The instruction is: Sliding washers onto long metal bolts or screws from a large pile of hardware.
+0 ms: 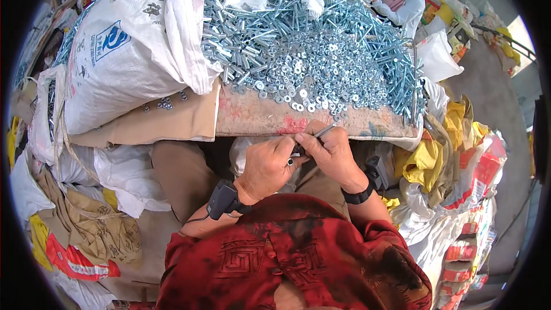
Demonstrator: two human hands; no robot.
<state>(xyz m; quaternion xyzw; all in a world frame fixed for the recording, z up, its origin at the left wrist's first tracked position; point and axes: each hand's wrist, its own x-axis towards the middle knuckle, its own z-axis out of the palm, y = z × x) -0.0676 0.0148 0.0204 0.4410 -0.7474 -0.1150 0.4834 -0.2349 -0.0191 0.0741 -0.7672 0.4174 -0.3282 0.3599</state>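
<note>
We had the fingertips of the left hand [263,166] and the right hand [333,154] drawn together just off the table's near edge. The right hand gripped a grey metal rod [325,131] that jutted out slantwise between thumb and forefinger; the left fingers were curled in to meet it, but we could not tell what they pinched, since a small dark patch between the tips was too hidden to name. To work well here, we judged, we needed the rod steady in the right hand, the left fingers light, and both tips turned so that we could see the join. The table [255,116] ended close beyond our knuckles, its bare strip narrow, so a dropped piece could have gone into the lap. Past that strip the loose washers [301,77] lay nearest, with metal tubes [221,40] to their left and long bolts [396,51] to their right. On the left a bulging white sack [123,74] and a cardboard sheet [166,123] crowded us; the freest path for the hands ran straight ahead, low over the strip.
</note>
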